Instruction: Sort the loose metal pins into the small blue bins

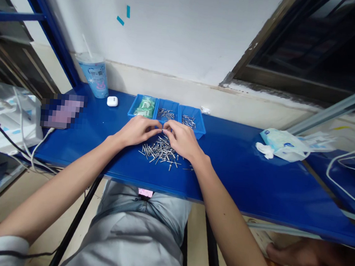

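Observation:
Over a loose pile of metal blind rivets, my left hand and my right hand meet fingertip to fingertip. A small silvery rivet shows between them, mostly covered by the fingers. Both hands are closed in a pinch on it. Just behind stand three joined blue bins. Small green-and-clear packets lie in the left bin; rivets lie in the middle bin and the right bin. My right hand partly covers the front of the bins.
On the blue table, a cup with a straw and a white earbud case stand at back left. A power strip with cables lies far left, a tissue pack at right. Another person's foot shows below right.

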A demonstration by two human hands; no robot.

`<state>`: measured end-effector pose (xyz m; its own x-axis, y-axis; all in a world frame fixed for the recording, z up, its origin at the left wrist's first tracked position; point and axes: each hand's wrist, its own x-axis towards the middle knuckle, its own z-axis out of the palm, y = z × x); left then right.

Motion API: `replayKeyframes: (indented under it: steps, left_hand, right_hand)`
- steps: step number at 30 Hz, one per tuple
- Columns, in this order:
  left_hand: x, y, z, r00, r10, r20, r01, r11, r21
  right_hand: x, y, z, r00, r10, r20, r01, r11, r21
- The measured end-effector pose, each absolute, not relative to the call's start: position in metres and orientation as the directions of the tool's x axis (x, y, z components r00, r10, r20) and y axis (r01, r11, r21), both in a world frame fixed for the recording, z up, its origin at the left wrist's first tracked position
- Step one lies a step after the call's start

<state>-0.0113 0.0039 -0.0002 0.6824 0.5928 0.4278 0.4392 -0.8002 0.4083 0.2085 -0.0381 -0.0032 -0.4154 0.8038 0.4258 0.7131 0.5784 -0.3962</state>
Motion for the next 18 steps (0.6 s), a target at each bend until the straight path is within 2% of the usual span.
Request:
replayKeyframes:
  steps: [18]
  left_hand:
    - [-0.0115,0.0045,-0.0005,0.683,0.600,0.417,0.456,-0.795,0.399]
  right_hand:
    - [0.2089,-0.0376,-0.0048,-0.419,0.799,0.432,0.709,0.585,-0.394]
